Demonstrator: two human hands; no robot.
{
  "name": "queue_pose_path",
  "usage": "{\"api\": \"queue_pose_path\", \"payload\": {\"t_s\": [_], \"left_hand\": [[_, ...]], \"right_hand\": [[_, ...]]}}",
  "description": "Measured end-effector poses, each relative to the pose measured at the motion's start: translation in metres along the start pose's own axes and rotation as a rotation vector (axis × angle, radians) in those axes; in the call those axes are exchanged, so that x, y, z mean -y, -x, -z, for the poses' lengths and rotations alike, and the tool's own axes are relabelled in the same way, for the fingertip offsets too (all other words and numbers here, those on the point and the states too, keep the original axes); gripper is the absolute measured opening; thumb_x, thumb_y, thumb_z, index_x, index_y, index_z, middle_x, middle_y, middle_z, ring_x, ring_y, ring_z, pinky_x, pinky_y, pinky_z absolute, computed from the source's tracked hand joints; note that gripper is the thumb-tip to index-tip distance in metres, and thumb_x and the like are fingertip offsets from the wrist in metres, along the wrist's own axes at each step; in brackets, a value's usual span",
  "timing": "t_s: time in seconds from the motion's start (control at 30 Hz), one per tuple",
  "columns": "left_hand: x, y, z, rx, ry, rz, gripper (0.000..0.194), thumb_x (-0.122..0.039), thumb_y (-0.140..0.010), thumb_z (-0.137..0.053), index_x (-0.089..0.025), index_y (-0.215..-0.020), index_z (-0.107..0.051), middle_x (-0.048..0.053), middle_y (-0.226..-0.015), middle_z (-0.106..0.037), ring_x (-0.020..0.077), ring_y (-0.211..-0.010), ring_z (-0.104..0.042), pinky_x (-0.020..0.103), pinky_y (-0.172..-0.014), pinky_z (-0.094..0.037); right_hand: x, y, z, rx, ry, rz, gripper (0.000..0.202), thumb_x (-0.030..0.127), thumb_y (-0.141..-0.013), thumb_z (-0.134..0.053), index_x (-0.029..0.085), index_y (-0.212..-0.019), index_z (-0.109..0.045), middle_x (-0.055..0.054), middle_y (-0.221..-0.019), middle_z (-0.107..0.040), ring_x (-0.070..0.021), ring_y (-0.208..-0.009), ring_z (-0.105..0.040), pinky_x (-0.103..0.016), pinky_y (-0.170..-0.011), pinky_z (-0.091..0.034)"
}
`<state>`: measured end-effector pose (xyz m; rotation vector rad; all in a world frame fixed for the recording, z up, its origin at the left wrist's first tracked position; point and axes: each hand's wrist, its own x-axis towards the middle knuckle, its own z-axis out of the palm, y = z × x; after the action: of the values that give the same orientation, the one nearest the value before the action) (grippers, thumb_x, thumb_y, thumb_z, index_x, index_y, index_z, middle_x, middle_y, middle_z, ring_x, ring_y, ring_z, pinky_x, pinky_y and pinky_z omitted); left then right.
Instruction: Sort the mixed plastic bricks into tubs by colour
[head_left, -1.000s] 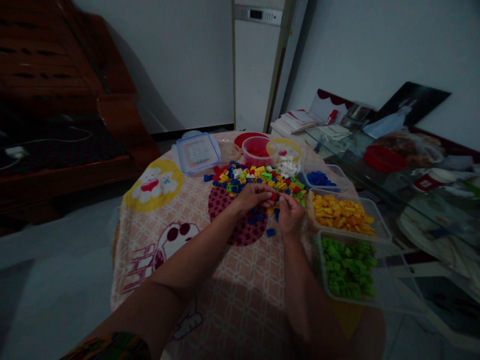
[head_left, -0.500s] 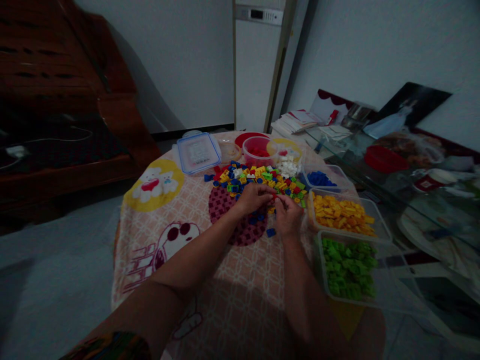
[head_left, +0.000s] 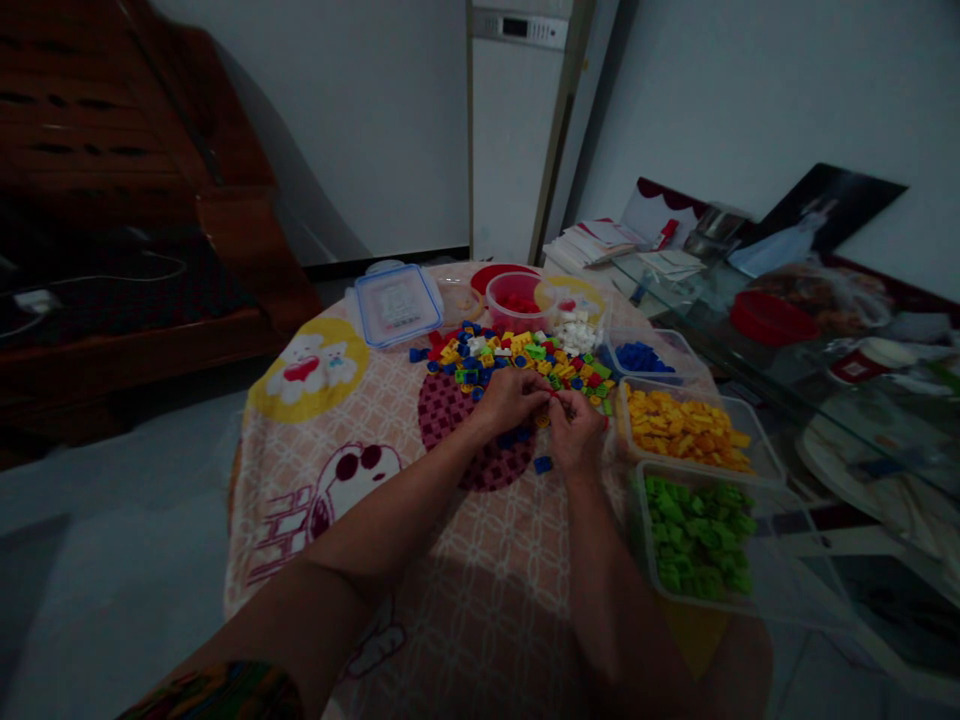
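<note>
Fingertips of my left hand (head_left: 514,398) and my right hand (head_left: 576,428) meet over the near edge of a mixed pile of toy building bricks (head_left: 525,350). Pinched between them is a small red brick (head_left: 553,394), mostly covered by the fingers. Both hands are closed on it. A blue brick (head_left: 543,464) lies on the cloth just left of my right wrist. More blue bricks (head_left: 516,437) lie beneath my left hand. White bricks (head_left: 577,334) form a separate heap behind the pile.
Clear boxes of blue bricks (head_left: 642,357), yellow bricks (head_left: 682,430) and green bricks (head_left: 697,535) line the right side. A pink tub (head_left: 489,294) holds red bricks at the back. Beside it lie a blue-edged lid (head_left: 397,305) and a round clear container (head_left: 459,300). A cluttered glass table (head_left: 697,345) stands right.
The hands stay at nearly the same spot, with the fingertips shifted slightly around the red brick. Bricks and boxes lie as before.
</note>
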<state>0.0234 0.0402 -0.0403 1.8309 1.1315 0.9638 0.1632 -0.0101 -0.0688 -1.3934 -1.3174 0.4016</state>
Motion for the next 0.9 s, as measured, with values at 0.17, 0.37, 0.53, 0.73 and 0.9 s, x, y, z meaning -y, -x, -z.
{"api": "queue_pose_path", "payload": {"t_s": [0.17,0.37,0.53,0.73,0.9], "left_hand": [[0.003,-0.003,0.001,0.016,0.187,0.101,0.005,-0.017,-0.08,-0.077,-0.014,-0.084,-0.079,0.001,-0.068,-0.075,0.0134,-0.062,-0.069,0.021,-0.062,-0.053],[0.0,-0.006,0.008,0.167,0.655,0.402,0.01,-0.018,-0.085,-0.08,-0.01,-0.085,-0.073,0.003,-0.068,-0.075,0.01,-0.061,-0.07,0.021,-0.069,-0.06],[-0.002,-0.005,0.009,0.151,0.698,0.46,0.01,-0.017,-0.087,-0.079,-0.009,-0.085,-0.073,0.005,-0.068,-0.076,0.0097,-0.06,-0.07,0.02,-0.068,-0.06],[0.003,-0.013,0.019,0.02,0.657,0.387,0.011,-0.011,-0.079,-0.083,-0.009,-0.083,-0.072,0.003,-0.064,-0.073,0.0095,-0.056,-0.068,0.02,-0.062,-0.059],[0.0,-0.048,0.041,-0.235,0.541,0.231,0.011,-0.009,-0.074,-0.079,-0.01,-0.081,-0.071,-0.001,-0.06,-0.069,0.0095,-0.051,-0.063,0.024,-0.062,-0.059]], "right_hand": [[0.0,0.0,0.001,-0.002,0.004,0.02,0.023,0.041,-0.086,-0.058,0.021,-0.085,-0.071,-0.005,-0.077,-0.076,-0.0214,-0.071,-0.069,-0.032,-0.067,-0.055],[-0.001,0.0,0.0,-0.008,-0.036,0.047,0.028,0.042,-0.09,-0.056,0.02,-0.091,-0.074,-0.008,-0.085,-0.079,-0.0229,-0.077,-0.072,-0.034,-0.072,-0.057],[-0.003,0.001,0.0,-0.013,-0.037,0.037,0.029,0.042,-0.091,-0.056,0.02,-0.093,-0.074,-0.008,-0.086,-0.08,-0.0231,-0.079,-0.073,-0.034,-0.073,-0.057],[-0.006,0.001,-0.003,0.001,-0.044,0.0,0.028,0.042,-0.089,-0.056,0.02,-0.093,-0.074,-0.007,-0.083,-0.079,-0.023,-0.075,-0.073,-0.034,-0.072,-0.057],[-0.006,0.0,-0.004,-0.007,-0.039,-0.005,0.027,0.042,-0.085,-0.058,0.021,-0.088,-0.074,-0.006,-0.079,-0.078,-0.0225,-0.072,-0.07,-0.034,-0.071,-0.056]]}}
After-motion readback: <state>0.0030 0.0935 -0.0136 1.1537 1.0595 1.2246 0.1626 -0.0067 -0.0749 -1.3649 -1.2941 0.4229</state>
